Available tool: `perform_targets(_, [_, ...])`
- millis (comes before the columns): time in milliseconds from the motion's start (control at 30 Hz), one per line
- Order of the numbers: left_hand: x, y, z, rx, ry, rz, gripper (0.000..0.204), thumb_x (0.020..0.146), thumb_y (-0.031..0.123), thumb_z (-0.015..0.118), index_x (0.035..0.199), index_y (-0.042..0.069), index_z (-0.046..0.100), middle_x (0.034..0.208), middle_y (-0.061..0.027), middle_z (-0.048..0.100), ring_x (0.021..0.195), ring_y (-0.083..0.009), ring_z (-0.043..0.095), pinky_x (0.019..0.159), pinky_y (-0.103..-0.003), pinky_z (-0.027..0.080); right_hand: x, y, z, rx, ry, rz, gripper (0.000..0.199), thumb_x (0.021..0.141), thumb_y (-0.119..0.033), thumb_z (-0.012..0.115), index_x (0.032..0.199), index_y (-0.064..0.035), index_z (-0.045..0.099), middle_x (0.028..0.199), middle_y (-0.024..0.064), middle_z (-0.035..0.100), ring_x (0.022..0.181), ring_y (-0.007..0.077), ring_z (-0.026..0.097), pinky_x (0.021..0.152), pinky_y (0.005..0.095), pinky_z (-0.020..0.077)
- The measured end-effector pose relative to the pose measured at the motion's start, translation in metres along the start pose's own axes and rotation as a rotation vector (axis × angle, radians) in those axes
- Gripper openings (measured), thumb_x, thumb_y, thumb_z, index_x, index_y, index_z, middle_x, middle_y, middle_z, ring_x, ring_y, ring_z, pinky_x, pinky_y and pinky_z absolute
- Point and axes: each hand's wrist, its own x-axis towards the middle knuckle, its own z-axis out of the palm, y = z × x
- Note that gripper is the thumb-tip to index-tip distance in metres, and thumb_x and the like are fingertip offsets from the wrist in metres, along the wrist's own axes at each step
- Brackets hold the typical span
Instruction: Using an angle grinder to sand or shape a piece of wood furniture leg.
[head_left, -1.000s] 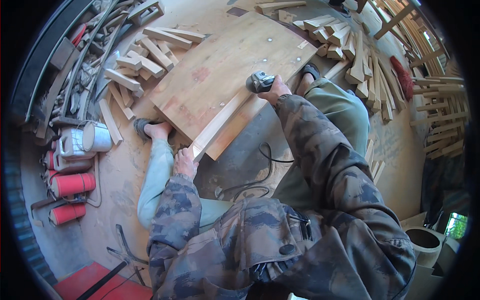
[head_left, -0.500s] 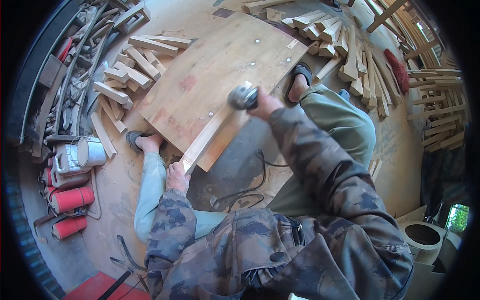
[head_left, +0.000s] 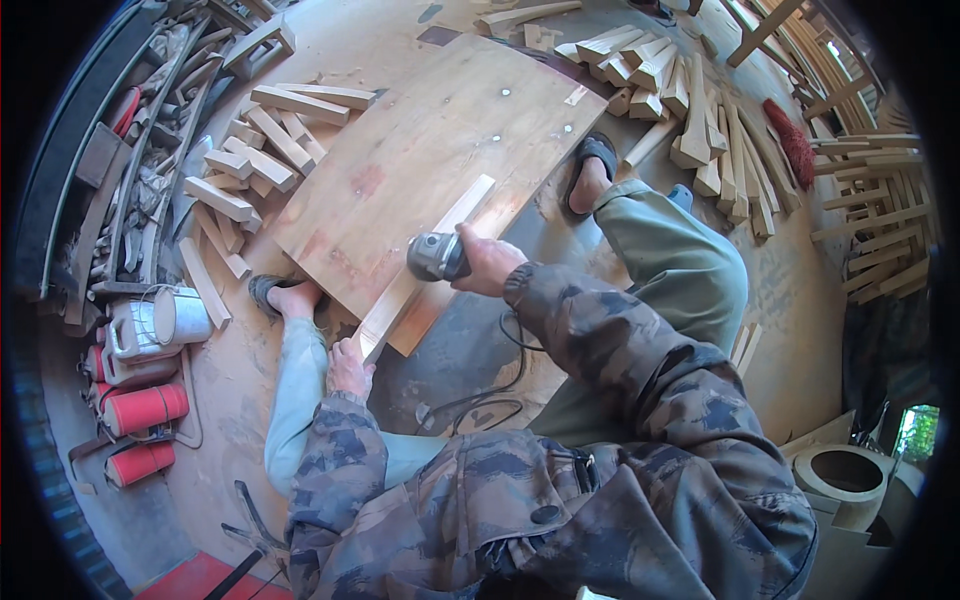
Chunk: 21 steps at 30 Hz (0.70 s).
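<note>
A long pale wooden piece [head_left: 465,206] lies slantwise along the near right edge of a low plywood board [head_left: 420,150]. Its near end is gripped by my left hand [head_left: 349,369], fingers closed around it just past the board's corner. My right hand [head_left: 488,263] is wrapped round the body of a grey angle grinder [head_left: 432,256], whose head rests over the middle of the wooden piece. The grinder's disc is hidden beneath it, so I cannot tell whether it touches the wood. A black cord [head_left: 512,375] curls over the floor below.
Cut wooden blocks [head_left: 262,165] lie in a heap left of the board. Shaped wooden legs [head_left: 690,130] are piled at the upper right, near a red bundle [head_left: 790,140]. Red cylinders [head_left: 146,408] and a white bucket [head_left: 183,315] stand at the left. My feet flank the board.
My right hand has brought the grinder down and left along the wooden piece, toward my left hand, uncovering the far end. My left hand keeps its hold on the near end.
</note>
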Motion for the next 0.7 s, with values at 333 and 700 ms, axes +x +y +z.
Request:
perform_targets(333, [0.001, 0.003, -0.003, 0.015, -0.024, 0.005, 0.06, 0.068, 0.013, 0.081, 0.112, 0.002, 0.042, 0.112, -0.0176, 0.049, 0.111, -0.0354, 0.048, 0.094, -0.041, 0.042, 0.043, 0.079, -0.075, -0.036, 0.231, 0.424, 0.08, 0.064, -0.036, 0.08, 0.12, 0.003, 0.038, 0.104, 0.0292, 0.061, 0.101, 0.0397, 0.061, 0.087, 0.042, 0.0479])
perform_targets(700, [0.001, 0.002, -0.001, 0.024, -0.022, -0.021, 0.059, 0.068, 0.014, 0.08, 0.111, 0.002, 0.042, 0.111, -0.017, 0.05, 0.11, -0.0353, 0.049, 0.095, -0.042, 0.042, -0.001, -0.005, 0.004, -0.023, -0.05, 0.023, 0.07, 0.067, -0.029, 0.078, 0.119, -0.0046, 0.037, 0.097, 0.0262, 0.063, 0.096, 0.0402, 0.063, 0.082, 0.0455, 0.0501])
